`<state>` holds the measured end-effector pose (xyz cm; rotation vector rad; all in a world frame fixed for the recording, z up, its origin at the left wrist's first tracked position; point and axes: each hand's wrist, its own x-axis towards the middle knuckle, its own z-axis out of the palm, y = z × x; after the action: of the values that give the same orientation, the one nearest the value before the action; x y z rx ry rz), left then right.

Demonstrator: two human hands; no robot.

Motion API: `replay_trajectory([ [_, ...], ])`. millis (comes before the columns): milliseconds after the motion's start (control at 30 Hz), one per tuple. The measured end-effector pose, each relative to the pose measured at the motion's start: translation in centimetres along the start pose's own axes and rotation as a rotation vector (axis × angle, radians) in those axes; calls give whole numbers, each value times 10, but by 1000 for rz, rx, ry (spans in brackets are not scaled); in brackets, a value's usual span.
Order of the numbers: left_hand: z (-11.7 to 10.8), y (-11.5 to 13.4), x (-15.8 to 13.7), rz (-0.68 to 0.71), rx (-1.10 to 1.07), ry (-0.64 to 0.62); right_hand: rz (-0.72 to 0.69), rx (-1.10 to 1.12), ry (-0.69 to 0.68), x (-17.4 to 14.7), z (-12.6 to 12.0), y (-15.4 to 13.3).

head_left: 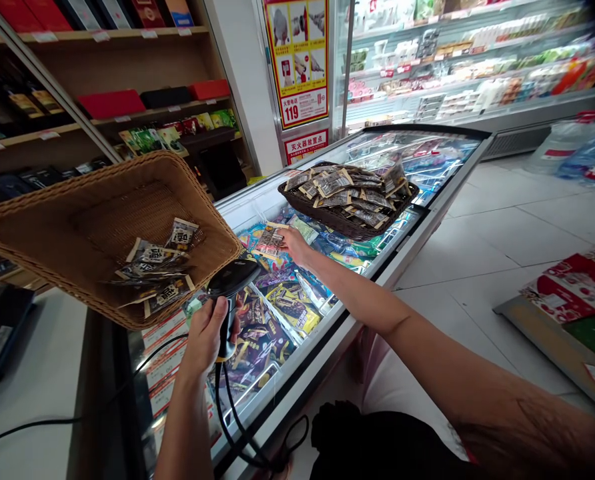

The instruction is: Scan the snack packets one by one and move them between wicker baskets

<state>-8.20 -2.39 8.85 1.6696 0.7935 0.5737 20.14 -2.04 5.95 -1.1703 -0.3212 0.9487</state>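
Note:
My left hand (207, 337) is wrapped round the handle of a black barcode scanner (233, 277), whose cable hangs below it. In my right hand (295, 245) is a small snack packet (269, 241), pinched by its edge above the glass-topped freezer (377, 283). To the left, a tan wicker basket (102, 200) stands tilted, with several similar packets (160, 257) at its lower end. Beyond my right hand, a dark woven basket (322, 217) heaped with packets (347, 187) rests on the freezer. Bagged ice creams (292, 307) show inside the freezer.
A white counter (42, 373) with a black device (2, 333) is at the left. Shelves (177, 60) with boxes and bottles stand behind. A lit refrigerated display (467, 67) fills the back right. Water bottles (557, 143) and red cartons (572, 287) are on the floor at the right.

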Motion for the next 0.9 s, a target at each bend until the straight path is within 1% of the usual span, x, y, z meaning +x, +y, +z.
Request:
replay_trajectory([
  [233, 1, 0, -1, 3, 17, 8, -9, 11, 17, 11, -3, 6],
  [467, 3, 1, 0, -1, 33, 35, -50, 36, 10, 20, -2, 12],
  [533, 3, -1, 2, -13, 40, 48, -94, 19, -3, 21, -2, 7],
  [567, 2, -2, 3, -21, 39, 54, -141, 5, 0, 23, -3, 2],
  [633, 1, -6, 4, -27, 29, 76, -293, -32, 56, 27, -12, -15],
  [667, 0, -7, 5, -28, 22, 91, -389, -61, 113, 31, -21, -28],
  [767, -2, -10, 7, -35, 16, 96, -657, -215, 354, 48, -62, -78],
  [800, -2, -10, 6, -38, 19, 90, -714, -290, 441, 55, -79, -98],
  [833, -1, -9, 6, -36, 24, 91, -738, -369, 534, 63, -96, -116],
  [900, 1, -6, 4, -21, 37, 113, -735, -536, 696, 80, -125, -150],
])
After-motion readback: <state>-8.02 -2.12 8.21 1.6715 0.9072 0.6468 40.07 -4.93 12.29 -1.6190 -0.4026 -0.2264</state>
